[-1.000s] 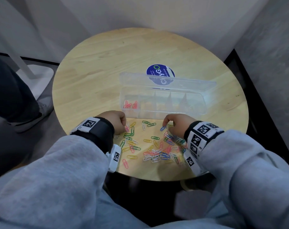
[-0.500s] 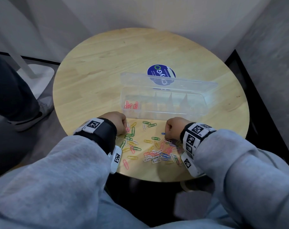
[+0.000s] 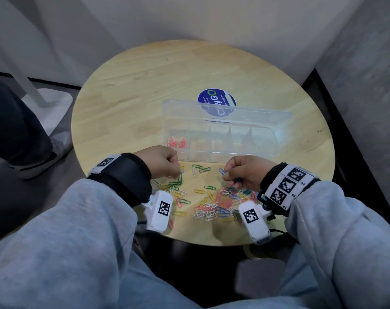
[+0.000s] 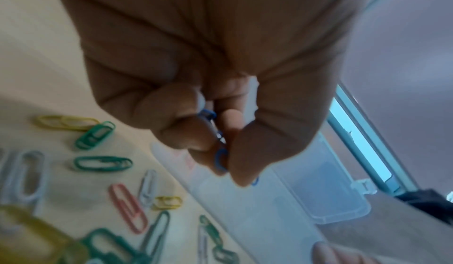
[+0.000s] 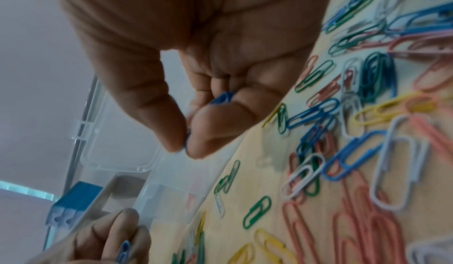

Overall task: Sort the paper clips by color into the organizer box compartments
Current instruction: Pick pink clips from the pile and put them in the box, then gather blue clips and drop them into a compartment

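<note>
The clear organizer box lies open on the round table, its lid tipped back. Several pink clips lie in its leftmost compartment. My left hand hovers just in front of that end, and in the left wrist view it pinches blue clips between thumb and fingers. My right hand is in front of the box's middle and pinches a blue clip. The right wrist view shows that hand with another blue clip tucked under its curled fingers. A mixed pile of coloured clips lies between my wrists.
A blue round sticker is on the table behind the box. Walls close in at the back and right. Another person's leg and shoe stand on the floor to the left. The table's near edge is under my wrists.
My right hand dipped toward the pile and now holds a blue clip up off the table. The left hand has stayed almost where it was.
</note>
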The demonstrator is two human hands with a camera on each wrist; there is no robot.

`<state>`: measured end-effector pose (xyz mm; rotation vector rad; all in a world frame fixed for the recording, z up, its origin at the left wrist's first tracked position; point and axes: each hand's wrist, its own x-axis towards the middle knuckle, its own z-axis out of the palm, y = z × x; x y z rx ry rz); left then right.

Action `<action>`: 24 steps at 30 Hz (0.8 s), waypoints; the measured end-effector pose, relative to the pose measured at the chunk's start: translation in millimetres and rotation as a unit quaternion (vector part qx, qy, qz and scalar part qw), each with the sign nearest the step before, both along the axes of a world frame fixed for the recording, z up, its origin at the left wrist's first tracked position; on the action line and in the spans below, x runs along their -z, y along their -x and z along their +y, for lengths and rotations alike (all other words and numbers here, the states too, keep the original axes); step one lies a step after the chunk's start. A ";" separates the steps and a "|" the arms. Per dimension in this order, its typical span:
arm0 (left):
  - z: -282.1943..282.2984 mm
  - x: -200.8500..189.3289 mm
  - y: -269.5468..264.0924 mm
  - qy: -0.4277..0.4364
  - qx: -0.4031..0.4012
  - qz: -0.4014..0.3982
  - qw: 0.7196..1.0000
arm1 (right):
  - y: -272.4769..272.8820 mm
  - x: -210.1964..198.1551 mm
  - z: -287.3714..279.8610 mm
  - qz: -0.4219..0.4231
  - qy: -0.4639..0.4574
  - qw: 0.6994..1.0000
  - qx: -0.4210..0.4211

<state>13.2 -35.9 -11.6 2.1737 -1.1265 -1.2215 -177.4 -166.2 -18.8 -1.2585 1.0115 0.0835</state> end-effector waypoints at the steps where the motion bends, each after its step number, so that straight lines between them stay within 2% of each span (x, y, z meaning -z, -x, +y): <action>1: -0.2 -0.6 -0.4 0.008 -0.007 0.029 1.000 | -0.1 -0.7 1.1 -0.010 -0.016 1.000 0.006; 5: -4.0 -5.9 0.5 0.022 -0.057 0.132 0.989 | -2.6 -4.2 5.5 -0.016 -0.042 0.999 0.003; 9: -7.2 -12.3 2.0 0.043 -0.121 0.217 0.968 | -7.9 -7.8 8.0 -0.025 -0.058 0.998 0.014; 14: -7.6 -13.4 -2.9 0.058 -0.198 0.296 0.933 | -7.2 -10.8 6.3 -0.075 -0.104 0.989 0.075; 17: -8.1 -14.4 -3.0 0.055 -0.214 0.343 0.913 | -4.5 -12.6 5.7 -0.082 -0.120 0.984 0.099; 18: -8.8 -15.2 -1.6 0.050 -0.213 0.343 0.914 | -3.3 -12.2 5.7 -0.070 -0.112 0.986 0.100; 20: -12.4 -16.4 4.9 0.033 -0.195 0.300 0.933 | -0.3 -10.7 6.2 -0.034 -0.071 0.993 0.086; 24: -25.2 -17.6 24.1 0.008 -0.066 0.137 0.988 | 11.4 -5.9 3.1 0.045 0.029 0.998 0.037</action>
